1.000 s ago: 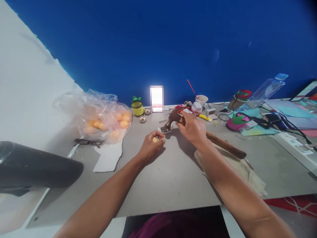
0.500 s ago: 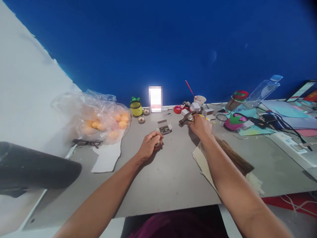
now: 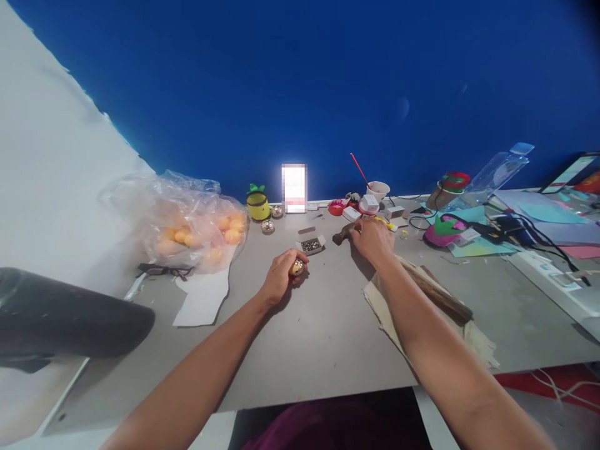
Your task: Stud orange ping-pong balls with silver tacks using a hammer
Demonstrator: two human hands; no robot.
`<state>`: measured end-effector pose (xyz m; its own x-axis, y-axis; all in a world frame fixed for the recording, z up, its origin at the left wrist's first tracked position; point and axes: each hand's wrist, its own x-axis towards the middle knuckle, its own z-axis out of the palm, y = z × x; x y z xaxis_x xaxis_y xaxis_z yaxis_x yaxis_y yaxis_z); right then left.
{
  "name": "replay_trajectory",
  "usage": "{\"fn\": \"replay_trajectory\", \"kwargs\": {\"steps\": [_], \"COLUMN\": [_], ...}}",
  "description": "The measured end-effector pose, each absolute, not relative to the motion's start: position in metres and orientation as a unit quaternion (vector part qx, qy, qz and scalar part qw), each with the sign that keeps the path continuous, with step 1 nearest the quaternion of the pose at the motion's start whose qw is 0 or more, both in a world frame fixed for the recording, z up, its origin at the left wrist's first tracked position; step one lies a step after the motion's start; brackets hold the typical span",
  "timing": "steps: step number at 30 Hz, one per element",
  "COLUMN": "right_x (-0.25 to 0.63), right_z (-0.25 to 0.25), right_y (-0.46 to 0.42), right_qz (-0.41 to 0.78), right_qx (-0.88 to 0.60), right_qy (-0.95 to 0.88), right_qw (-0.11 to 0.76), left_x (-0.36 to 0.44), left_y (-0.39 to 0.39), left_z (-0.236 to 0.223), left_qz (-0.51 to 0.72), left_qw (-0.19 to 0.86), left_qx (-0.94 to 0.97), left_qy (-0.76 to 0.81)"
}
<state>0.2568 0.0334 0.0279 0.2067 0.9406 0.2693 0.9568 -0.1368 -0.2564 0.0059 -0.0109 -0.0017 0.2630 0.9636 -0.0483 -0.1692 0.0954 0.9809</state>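
Note:
My left hand (image 3: 280,277) rests on the grey table (image 3: 304,337), fingers wrapped round a small orange ball (image 3: 296,267) with shiny bits on it. Just beyond it stands a little open box of metal pins (image 3: 311,244). My right hand (image 3: 372,239) is closed on a hammer (image 3: 345,233) near its brown head, which lies on the table to the right of the pin box. The wooden handle (image 3: 435,291) runs back under my forearm, over a pale cloth (image 3: 435,325).
A clear bag of orange balls (image 3: 187,225) sits at the left, with glasses (image 3: 166,270) and white paper (image 3: 202,299) beside it. A pineapple-shaped pot (image 3: 259,203), a cup (image 3: 379,188), small boxes, cables and coloured foam crowd the back and right. A black object (image 3: 65,319) juts in low left.
My right hand has carried the hammer head away from the pin box, right and back, and lowered it onto the table. My left hand has stayed put with the ball.

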Motion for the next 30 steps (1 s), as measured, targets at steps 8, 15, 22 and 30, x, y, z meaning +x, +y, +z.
{"fn": "replay_trajectory", "kwargs": {"steps": [8, 15, 22, 30], "right_x": [0.206, 0.172, 0.171, 0.174], "right_z": [0.041, 0.031, 0.015, 0.014], "right_y": [0.005, -0.014, -0.003, 0.002], "right_qz": [-0.001, 0.065, 0.135, 0.228], "right_qx": [-0.493, -0.456, -0.418, -0.386], "right_qy": [-0.786, -0.843, -0.819, -0.805], "right_qw": [0.373, 0.279, 0.37, 0.389], "left_x": [0.009, 0.01, 0.007, 0.006], "left_y": [-0.014, -0.012, -0.009, -0.009], "left_z": [0.007, 0.001, 0.0, -0.002], "left_qz": [0.471, 0.512, 0.512, 0.512], "left_qw": [0.676, 0.689, 0.731, 0.749], "left_qx": [0.43, 0.375, 0.326, 0.311], "left_qy": [0.369, 0.35, 0.311, 0.282]}}
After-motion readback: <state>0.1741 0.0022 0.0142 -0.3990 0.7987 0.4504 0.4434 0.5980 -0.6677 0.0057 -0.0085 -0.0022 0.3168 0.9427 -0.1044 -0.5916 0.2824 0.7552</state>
